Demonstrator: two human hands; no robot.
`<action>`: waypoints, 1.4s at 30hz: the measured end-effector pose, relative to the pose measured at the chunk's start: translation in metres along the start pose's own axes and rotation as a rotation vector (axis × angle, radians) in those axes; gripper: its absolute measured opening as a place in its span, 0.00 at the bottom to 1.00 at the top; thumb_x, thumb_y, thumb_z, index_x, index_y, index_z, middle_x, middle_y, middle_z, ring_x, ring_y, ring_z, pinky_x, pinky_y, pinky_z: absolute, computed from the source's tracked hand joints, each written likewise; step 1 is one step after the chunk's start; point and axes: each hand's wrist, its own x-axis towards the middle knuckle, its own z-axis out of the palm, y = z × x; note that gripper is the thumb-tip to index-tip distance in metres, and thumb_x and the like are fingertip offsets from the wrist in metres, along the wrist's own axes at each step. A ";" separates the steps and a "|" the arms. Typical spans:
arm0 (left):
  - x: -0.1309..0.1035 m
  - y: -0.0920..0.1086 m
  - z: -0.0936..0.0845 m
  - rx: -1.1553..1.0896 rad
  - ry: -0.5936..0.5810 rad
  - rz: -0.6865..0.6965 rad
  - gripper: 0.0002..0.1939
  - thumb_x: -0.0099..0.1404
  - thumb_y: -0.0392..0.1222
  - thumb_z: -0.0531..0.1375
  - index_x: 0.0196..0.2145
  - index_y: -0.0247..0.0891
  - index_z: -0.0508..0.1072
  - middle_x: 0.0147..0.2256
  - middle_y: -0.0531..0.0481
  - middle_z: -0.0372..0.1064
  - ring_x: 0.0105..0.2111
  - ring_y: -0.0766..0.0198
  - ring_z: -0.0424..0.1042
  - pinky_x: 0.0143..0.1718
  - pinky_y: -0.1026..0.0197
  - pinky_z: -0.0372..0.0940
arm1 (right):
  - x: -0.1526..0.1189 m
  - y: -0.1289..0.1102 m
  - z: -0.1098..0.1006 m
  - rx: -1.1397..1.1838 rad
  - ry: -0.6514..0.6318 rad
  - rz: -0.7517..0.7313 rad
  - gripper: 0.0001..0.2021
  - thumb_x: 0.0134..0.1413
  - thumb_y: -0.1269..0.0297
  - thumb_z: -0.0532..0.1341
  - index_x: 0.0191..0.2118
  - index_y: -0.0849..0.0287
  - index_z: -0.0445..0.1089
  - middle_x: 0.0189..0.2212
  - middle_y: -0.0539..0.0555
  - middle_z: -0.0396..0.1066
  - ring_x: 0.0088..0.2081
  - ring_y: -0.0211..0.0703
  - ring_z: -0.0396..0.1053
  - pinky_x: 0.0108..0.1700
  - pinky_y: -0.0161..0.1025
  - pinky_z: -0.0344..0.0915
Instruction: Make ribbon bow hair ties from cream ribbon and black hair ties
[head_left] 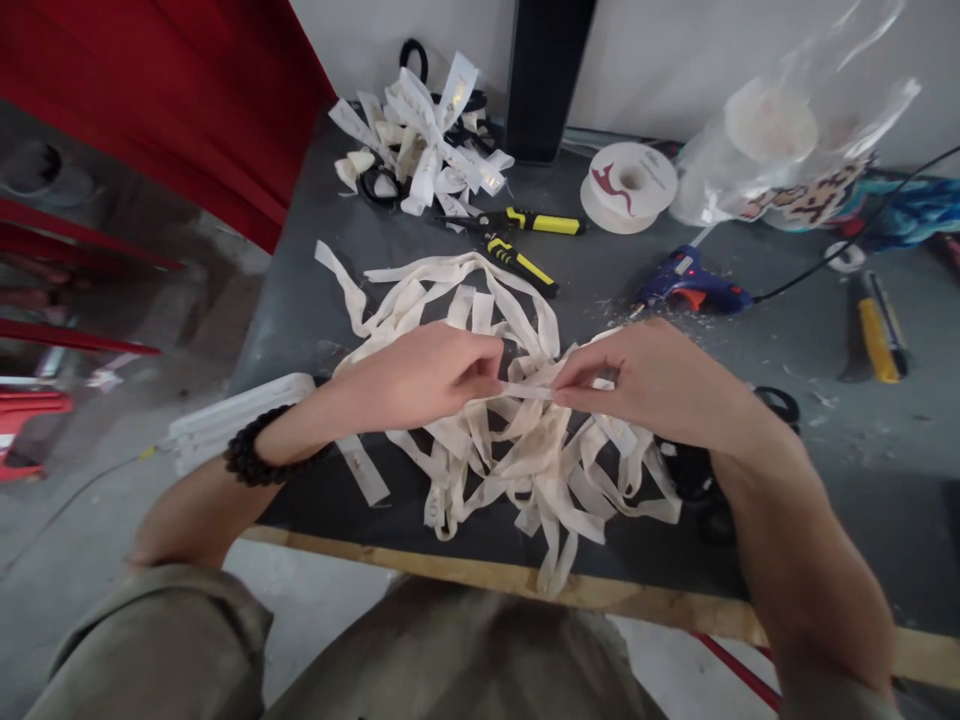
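A short white ribbon strip [526,391] is stretched between my two hands, above a loose heap of cream ribbons [551,450] on the dark table. One end is pinched between the thumb and fingers of my left hand [427,375]. My right hand [649,375] pinches the other end, a small gap away. Beyond the heap lie pliers [536,222] with yellow and black handles. A blue glue gun [694,280] rests just beyond my right hand. Black bands [690,470], partly hidden, lie beside my right wrist.
Ribbon pieces with black bands [427,135] are piled at the back left. A white spool [628,187] and plastic bag [757,150] stand at the back. A yellow cutter [879,335] lies at right. The table's wooden edge [450,568] runs in front of my body.
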 end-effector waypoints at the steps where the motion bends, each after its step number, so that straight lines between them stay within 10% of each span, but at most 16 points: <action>1: -0.001 0.000 0.000 -0.005 -0.015 0.004 0.12 0.78 0.47 0.58 0.36 0.41 0.72 0.31 0.53 0.76 0.29 0.64 0.72 0.31 0.59 0.56 | -0.001 0.000 -0.001 -0.001 -0.005 0.005 0.09 0.64 0.57 0.68 0.36 0.47 0.88 0.28 0.44 0.84 0.25 0.35 0.71 0.35 0.39 0.60; 11: -0.007 0.007 -0.007 -0.029 0.142 -0.006 0.06 0.71 0.42 0.64 0.35 0.43 0.78 0.34 0.54 0.82 0.33 0.62 0.77 0.35 0.60 0.59 | -0.009 0.003 -0.017 -0.070 0.078 -0.008 0.06 0.61 0.57 0.71 0.34 0.49 0.86 0.27 0.47 0.83 0.27 0.40 0.73 0.33 0.41 0.61; 25: -0.010 -0.017 -0.034 -0.056 0.032 -0.098 0.12 0.70 0.53 0.67 0.35 0.46 0.87 0.33 0.54 0.83 0.31 0.63 0.77 0.34 0.64 0.59 | -0.022 0.029 -0.035 -0.007 -0.005 -0.014 0.10 0.64 0.53 0.67 0.34 0.51 0.80 0.25 0.48 0.80 0.25 0.40 0.73 0.30 0.41 0.61; 33: -0.006 -0.023 -0.046 -0.199 -0.187 -0.011 0.10 0.71 0.48 0.65 0.34 0.48 0.86 0.33 0.56 0.84 0.33 0.63 0.79 0.37 0.64 0.64 | -0.029 0.029 -0.044 0.118 -0.279 0.023 0.11 0.68 0.53 0.65 0.37 0.52 0.80 0.24 0.47 0.79 0.21 0.39 0.72 0.24 0.38 0.62; 42: -0.004 -0.030 -0.052 -0.094 -0.145 -0.031 0.14 0.68 0.56 0.70 0.32 0.46 0.87 0.29 0.54 0.80 0.28 0.64 0.73 0.32 0.63 0.60 | -0.021 0.041 -0.044 0.009 -0.156 -0.074 0.15 0.67 0.47 0.66 0.35 0.50 0.83 0.28 0.49 0.81 0.28 0.43 0.75 0.33 0.41 0.65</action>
